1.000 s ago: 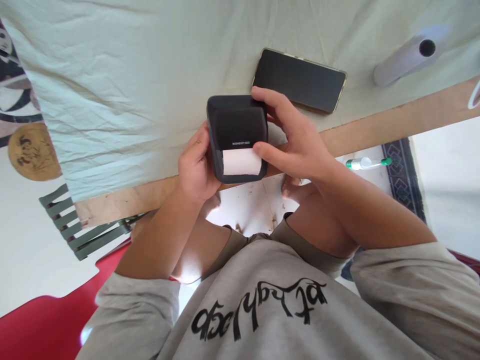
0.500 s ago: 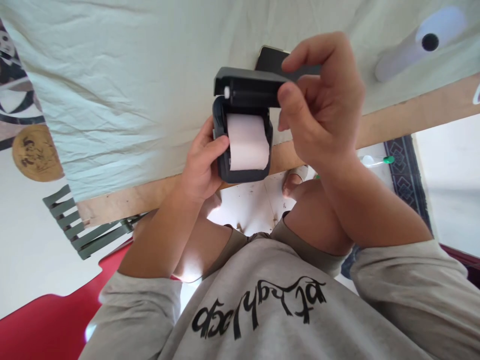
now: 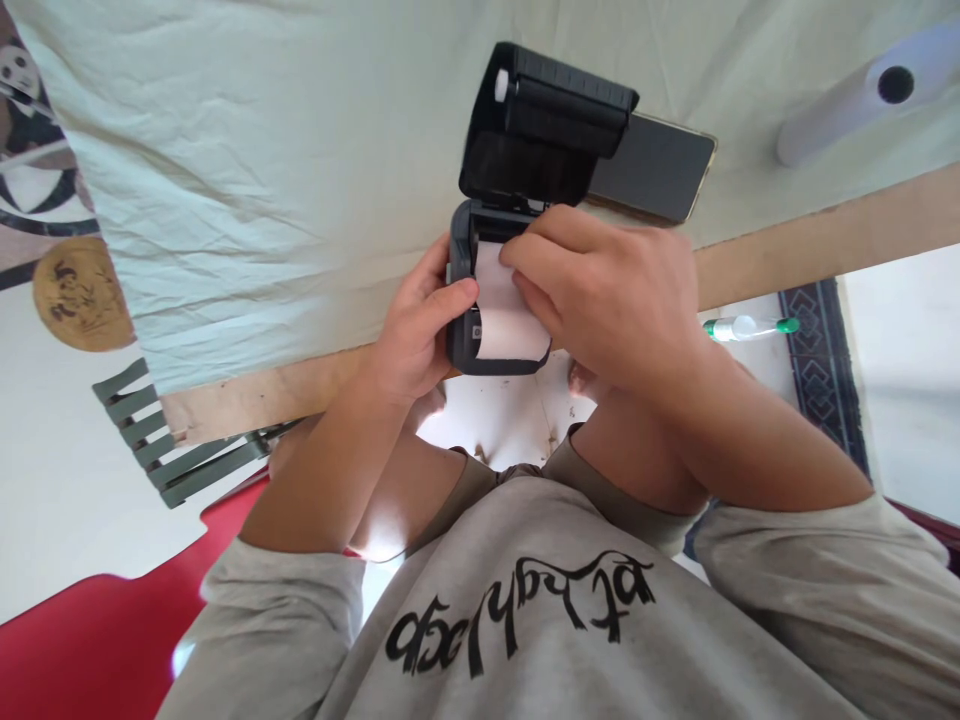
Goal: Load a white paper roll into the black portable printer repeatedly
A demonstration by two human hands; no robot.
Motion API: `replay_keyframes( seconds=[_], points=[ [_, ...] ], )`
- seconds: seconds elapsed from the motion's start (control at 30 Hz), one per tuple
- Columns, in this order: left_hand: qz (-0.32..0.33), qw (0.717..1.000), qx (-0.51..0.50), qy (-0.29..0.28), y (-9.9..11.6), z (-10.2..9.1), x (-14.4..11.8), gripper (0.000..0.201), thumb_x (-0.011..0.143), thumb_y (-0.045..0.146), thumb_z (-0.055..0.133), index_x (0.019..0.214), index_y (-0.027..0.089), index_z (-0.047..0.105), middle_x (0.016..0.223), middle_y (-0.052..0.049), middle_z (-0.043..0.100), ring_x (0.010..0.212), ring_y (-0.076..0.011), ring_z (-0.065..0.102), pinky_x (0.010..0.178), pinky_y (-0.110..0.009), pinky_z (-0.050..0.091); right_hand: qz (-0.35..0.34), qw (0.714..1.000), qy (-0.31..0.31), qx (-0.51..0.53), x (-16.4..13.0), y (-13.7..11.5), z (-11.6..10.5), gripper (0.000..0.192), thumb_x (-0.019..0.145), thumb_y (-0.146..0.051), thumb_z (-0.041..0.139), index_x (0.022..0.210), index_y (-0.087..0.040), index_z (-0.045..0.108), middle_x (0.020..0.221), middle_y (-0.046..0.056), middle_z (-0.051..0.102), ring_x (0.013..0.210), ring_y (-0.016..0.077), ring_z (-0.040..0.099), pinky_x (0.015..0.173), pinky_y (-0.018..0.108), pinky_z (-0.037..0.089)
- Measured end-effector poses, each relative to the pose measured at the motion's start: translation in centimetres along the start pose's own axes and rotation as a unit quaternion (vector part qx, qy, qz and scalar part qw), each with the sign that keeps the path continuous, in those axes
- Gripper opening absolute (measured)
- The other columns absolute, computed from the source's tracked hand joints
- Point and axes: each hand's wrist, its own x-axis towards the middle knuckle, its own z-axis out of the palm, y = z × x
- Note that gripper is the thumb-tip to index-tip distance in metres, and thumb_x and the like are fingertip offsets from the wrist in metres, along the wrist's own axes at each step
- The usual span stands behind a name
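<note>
Left hand (image 3: 420, 330): wrapped round the near-left side of a small dark printer (image 3: 460, 245), thumb over its rim, gripping firmly. Printer is held up in front of the person, over the table edge (image 3: 247, 408). Step in hand, judged: attending to the paper (image 3: 510, 325) seated in the printer's uncovered bay. A next move would call for the left grip to stay steady and the paper to be handled squarely, without creasing or skewing it against the bay walls.

Axis: printer's long axis runs away from the body, nearly straight up the view. Hinge end points away from the person; the paper's loose edge faces back toward the lap. Lid (image 3: 529, 165) is swung up beyond the hinge, roller side showing, leaning somewhat right.

Right hand (image 3: 619, 295): fingers curled in, tips on the paper near the hinge end. Whether they pinch it or merely press is unclear; the hand hides its own thumb contact.

Further right: phone (image 3: 664, 170) lying on the cloth (image 3: 315, 200), partly behind the lid; then a white roll (image 3: 829, 115) with a dark core, well apart from both hands.
</note>
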Motion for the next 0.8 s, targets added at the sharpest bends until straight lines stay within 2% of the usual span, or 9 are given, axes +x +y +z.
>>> replay_keyframes(
  seconds=[0.1,0.27,0.37,0.43,0.5,0.6,0.67,0.73,0.8],
  points=[
    [-0.01,1.0,0.015,-0.008,0.2,0.0,0.0,0.027,0.081,0.035,0.077,0.102,0.02,0.07,0.079,-0.001,0.064,0.068,-0.0157,0.067,0.054,-0.023,0.05,0.008,0.998,-0.062,-0.027,-0.2,-0.2,-1.1,0.023,0.103,-0.032,0.043,0.104,-0.028,0.066,0.11,-0.004,0.075,0.068,0.0145,0.061,0.055,0.03,0.017],
    [-0.038,0.998,0.029,-0.027,0.4,0.1,0.1,0.035,0.078,0.034,0.078,0.108,0.019,0.069,0.082,-0.002,0.064,0.06,-0.014,0.062,0.052,-0.026,0.049,0.023,0.994,-0.106,-0.015,0.2,0.0,-1.8,0.033,0.095,-0.03,0.05,0.126,-0.031,0.059,0.088,0.001,0.073,0.069,0.0209,0.064,0.056,0.028,0.023],
    [-0.047,0.998,0.037,-0.022,0.7,0.3,0.1,0.038,0.074,0.036,0.08,0.106,0.018,0.068,0.085,-0.003,0.065,0.063,-0.0158,0.064,0.051,-0.026,0.047,0.025,0.992,-0.103,0.069,0.3,0.5,-2.0,0.038,0.087,-0.025,0.055,0.124,-0.029,0.058,0.091,0.002,0.072,0.074,0.0229,0.066,0.059,0.03,0.032],
    [-0.054,0.998,0.038,-0.014,0.9,0.6,0.0,0.039,0.072,0.036,0.08,0.105,0.019,0.068,0.084,-0.003,0.066,0.066,-0.0177,0.065,0.052,-0.027,0.047,0.034,0.975,-0.103,0.192,0.0,1.1,-2.3,0.036,0.081,-0.022,0.06,0.117,-0.028,0.057,0.097,0.001,0.072,0.074,0.0196,0.065,0.061,0.03,0.039],
    [-0.05,0.998,0.026,0.008,1.2,0.9,0.0,0.036,0.072,0.034,0.078,0.103,0.019,0.067,0.079,-0.002,0.066,0.068,-0.0195,0.066,0.055,-0.028,0.047,0.026,0.923,-0.108,0.369,-0.6,2.0,-2.5,0.033,0.079,-0.024,0.067,0.11,-0.028,0.055,0.102,-0.001,0.072,0.068,0.0134,0.062,0.057,0.027,0.04],
    [-0.066,0.996,-0.015,0.059,1.6,1.0,0.1,0.024,0.078,0.032,0.066,0.098,0.02,0.066,0.069,-0.001,0.064,0.069,-0.0223,0.067,0.06,-0.033,0.05,-0.006,0.783,-0.083,0.616,-1.0,3.6,-1.9,0.036,0.078,-0.031,0.073,0.108,-0.028,0.053,0.091,-0.004,0.07,0.056,0.0086,0.054,0.046,0.023,0.036],
    [-0.08,0.991,-0.052,0.091,1.6,0.9,0.4,0.018,0.083,0.032,0.055,0.092,0.021,0.065,0.071,-0.003,0.068,0.07,-0.023,0.067,0.064,-0.036,0.054,0.035,0.714,-0.03,0.699,-0.6,4.8,-0.6,0.036,0.075,-0.036,0.07,0.106,-0.027,0.055,0.082,-0.004,0.064,0.056,0.0101,0.051,0.042,0.024,0.035],
    [-0.066,0.988,-0.084,0.109,1.5,0.7,0.6,0.018,0.083,0.031,0.049,0.085,0.022,0.064,0.078,-0.003,0.074,0.075,-0.0237,0.069,0.071,-0.04,0.058,0.12,0.696,0.022,0.707,0.0,5.9,1.3,0.039,0.068,-0.044,0.065,0.102,-0.027,0.056,0.078,-0.001,0.056,0.057,0.0128,0.048,0.039,0.026,0.032],
    [-0.051,0.989,-0.096,0.105,1.2,0.6,0.7,0.016,0.08,0.032,0.053,0.083,0.023,0.066,0.082,-0.003,0.077,0.084,-0.0259,0.072,0.078,-0.042,0.06,0.157,0.721,0.054,0.673,0.6,6.8,3.3,0.042,0.064,-0.052,0.064,0.098,-0.029,0.054,0.073,0.0,0.051,0.056,0.0148,0.044,0.037,0.028,0.026]
  ],
)
